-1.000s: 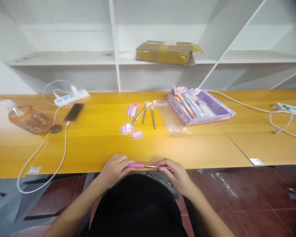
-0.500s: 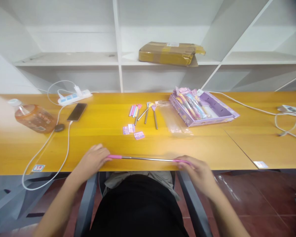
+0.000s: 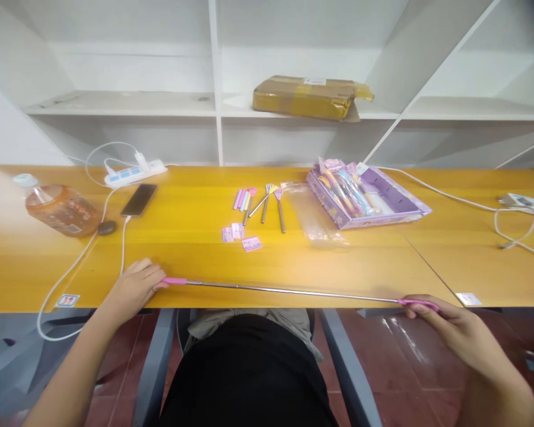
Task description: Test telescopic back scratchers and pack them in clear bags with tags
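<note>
L hand (image 3: 136, 289) over near part of bench (image 3: 196, 249), grip closed on pink handle (image 3: 175, 281) of telescopic back scratcher (image 3: 293, 291). R hand (image 3: 460, 329) well apart, grip pinching pink head (image 3: 418, 303), partly hidden by it. Scratcher's metal shaft ran long & approx. straight betw. hands, along bench's near edge, R end slightly closer to person; couldn't tell if it touched wood. Mid-bench: 4 sm. claw-headed scratchers (image 3: 281, 216), some overlapping, w/ coloured sleeves (image 3: 237, 199) just to L. 3 printed cards (image 3: 251, 244) lay nearer person. Clear plastic bag (image 3: 323, 234) flat to R, beside purple box (image 3: 385, 220) holding wrapped pcs. Far L: phone (image 3: 139, 200), bottle (image 3: 64, 210).
</note>
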`<state>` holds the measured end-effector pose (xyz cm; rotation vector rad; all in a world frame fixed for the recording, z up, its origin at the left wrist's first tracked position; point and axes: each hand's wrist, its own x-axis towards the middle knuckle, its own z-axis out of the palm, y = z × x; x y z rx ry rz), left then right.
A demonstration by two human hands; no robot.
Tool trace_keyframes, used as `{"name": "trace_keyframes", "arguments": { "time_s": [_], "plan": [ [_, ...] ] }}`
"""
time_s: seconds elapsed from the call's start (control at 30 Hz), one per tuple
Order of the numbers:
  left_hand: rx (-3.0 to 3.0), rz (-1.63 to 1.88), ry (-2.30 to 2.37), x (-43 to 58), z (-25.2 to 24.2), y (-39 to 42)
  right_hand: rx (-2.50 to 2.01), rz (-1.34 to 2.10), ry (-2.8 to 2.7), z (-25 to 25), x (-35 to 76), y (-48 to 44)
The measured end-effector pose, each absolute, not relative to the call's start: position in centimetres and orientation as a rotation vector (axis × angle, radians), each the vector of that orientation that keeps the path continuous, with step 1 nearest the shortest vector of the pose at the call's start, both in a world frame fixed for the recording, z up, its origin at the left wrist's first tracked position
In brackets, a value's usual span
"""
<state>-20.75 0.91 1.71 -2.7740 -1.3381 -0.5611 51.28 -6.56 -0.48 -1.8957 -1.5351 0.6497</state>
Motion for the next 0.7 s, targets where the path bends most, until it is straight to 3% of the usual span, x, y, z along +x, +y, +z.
{"name": "trace_keyframes", "arguments": {
  "time_s": [0.47, 0.7],
  "plan": [
    [-2.776, -0.479, -1.365, -21.2, 1.2, 0.8, -1.969, 0.643, -1.348, -2.2, 53.4, -6.5],
    [-2.833, -0.661, -1.425, -19.6, 0.9, -0.3, -1.913, 0.601, -1.341, -2.3, 51.7, -5.9]
  ]
}}
